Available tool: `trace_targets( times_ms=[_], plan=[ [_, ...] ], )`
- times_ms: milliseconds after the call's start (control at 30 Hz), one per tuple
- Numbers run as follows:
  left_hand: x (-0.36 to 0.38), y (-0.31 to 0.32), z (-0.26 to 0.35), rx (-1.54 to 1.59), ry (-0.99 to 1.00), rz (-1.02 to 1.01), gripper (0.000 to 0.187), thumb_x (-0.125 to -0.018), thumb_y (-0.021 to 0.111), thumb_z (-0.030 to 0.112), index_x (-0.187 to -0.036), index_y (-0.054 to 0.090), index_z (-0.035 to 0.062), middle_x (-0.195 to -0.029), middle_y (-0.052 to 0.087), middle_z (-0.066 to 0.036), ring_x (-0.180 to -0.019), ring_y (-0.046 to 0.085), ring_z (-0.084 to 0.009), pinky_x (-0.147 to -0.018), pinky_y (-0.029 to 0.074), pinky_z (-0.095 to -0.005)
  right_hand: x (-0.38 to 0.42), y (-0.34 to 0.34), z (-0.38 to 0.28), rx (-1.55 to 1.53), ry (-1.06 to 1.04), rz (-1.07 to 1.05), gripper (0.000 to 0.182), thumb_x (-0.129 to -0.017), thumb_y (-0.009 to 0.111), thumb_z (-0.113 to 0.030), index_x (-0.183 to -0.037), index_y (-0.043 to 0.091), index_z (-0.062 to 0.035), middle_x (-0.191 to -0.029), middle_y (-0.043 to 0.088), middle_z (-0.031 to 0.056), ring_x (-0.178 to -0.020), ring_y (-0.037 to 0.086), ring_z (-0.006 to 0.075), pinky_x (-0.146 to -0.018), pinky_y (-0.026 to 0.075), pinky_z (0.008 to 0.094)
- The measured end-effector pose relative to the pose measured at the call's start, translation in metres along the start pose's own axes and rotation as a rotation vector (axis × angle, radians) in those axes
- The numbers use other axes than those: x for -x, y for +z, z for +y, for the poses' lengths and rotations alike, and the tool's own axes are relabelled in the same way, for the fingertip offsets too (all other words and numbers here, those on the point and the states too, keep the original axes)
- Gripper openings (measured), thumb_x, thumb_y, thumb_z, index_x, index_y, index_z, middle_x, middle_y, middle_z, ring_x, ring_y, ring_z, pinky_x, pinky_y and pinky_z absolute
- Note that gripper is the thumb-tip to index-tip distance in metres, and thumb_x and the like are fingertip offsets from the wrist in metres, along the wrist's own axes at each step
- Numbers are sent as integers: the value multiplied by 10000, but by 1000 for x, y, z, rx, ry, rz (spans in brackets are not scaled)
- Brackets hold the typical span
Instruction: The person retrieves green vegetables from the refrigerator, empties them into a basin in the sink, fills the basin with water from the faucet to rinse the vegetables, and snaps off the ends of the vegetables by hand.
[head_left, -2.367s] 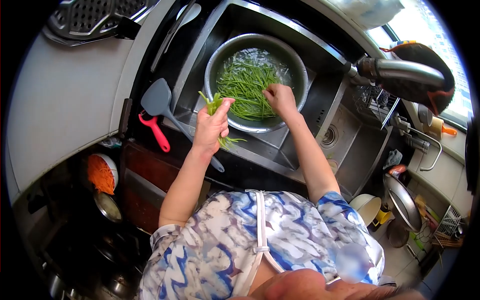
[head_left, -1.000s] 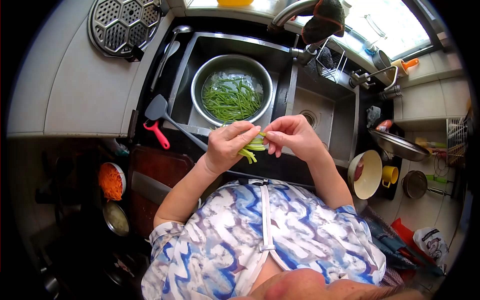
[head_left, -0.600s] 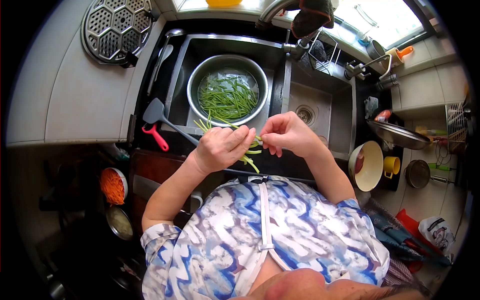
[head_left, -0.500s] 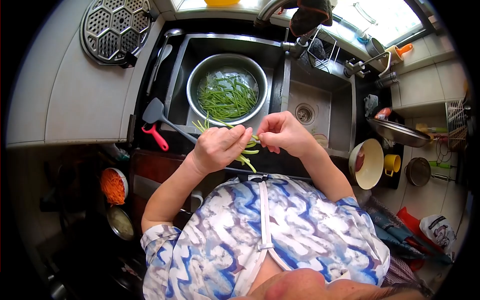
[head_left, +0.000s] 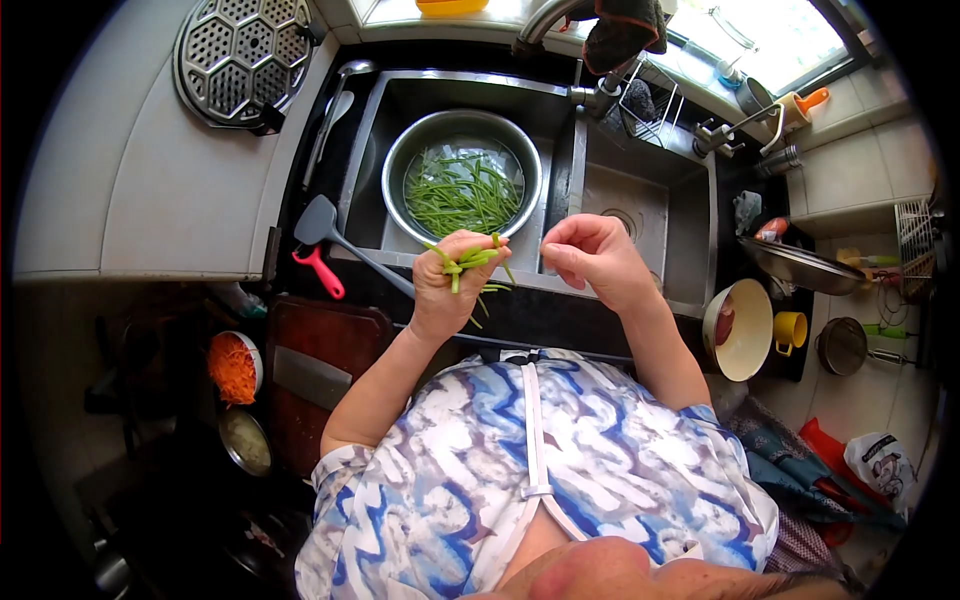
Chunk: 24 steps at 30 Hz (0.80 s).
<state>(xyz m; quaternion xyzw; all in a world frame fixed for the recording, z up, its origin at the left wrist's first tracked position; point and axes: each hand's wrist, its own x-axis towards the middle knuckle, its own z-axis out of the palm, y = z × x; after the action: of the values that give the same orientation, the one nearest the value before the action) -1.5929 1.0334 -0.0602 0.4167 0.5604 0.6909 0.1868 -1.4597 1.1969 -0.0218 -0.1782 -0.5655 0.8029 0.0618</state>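
Note:
My left hand [head_left: 447, 285] is closed around a small bunch of green vegetable stems [head_left: 468, 262], whose bent ends stick out between thumb and fingers. Just to its right, my right hand [head_left: 598, 262] is apart from the bunch, its thumb and fingertips drawn together in a pinch. Anything held in that pinch is too small to make out. Behind my hands, a round metal basin [head_left: 388, 180] stands in the left sink bowl. More green stems [head_left: 462, 195] lie in water inside it.
The right sink bowl [head_left: 628, 190] has a drain. A grey spatula [head_left: 318, 220] and a red-handled tool [head_left: 320, 272] lie left of the sink. A cutting board [head_left: 330, 325] with a cleaver [head_left: 310, 378] and shredded carrot [head_left: 232, 368] are lower left. A cream bowl [head_left: 752, 335] and yellow mug [head_left: 789, 330] stand right.
My hands have drawn apart, and the right one no longer touches the stems. My left hand has turned and moved right, with the stems now bunched and bent upward in it.

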Motion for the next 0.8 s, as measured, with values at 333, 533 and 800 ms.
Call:
trace_targets(
  times_ms=[333,533,800],
  plan=[
    [1,0,14,-352,171,-107,437,-684,616,-130,-1094,640,18,-919,627,-126,-799,644,-233,-683,519,-278,0,23,-7,214,-116,25,129,-867,624,-37,-964,651,43,-793,671,70,-614,623,77,-507,498,178],
    [2,-2,25,-653,264,-139,488,-636,642,-102,-1110,630,13,-940,601,-123,-769,645,-267,-633,533,-308,1,25,-14,305,-131,44,108,-860,622,-29,-933,653,44,-765,661,56,-614,620,68,-486,493,174],
    [0,-4,26,-776,343,-160,507,-621,680,-46,-1122,623,4,-952,584,-104,-745,640,-247,-613,531,-314,-1,23,-12,269,-105,38,84,-853,615,-23,-897,656,36,-704,642,32,-578,604,50,-468,473,163]
  ],
)
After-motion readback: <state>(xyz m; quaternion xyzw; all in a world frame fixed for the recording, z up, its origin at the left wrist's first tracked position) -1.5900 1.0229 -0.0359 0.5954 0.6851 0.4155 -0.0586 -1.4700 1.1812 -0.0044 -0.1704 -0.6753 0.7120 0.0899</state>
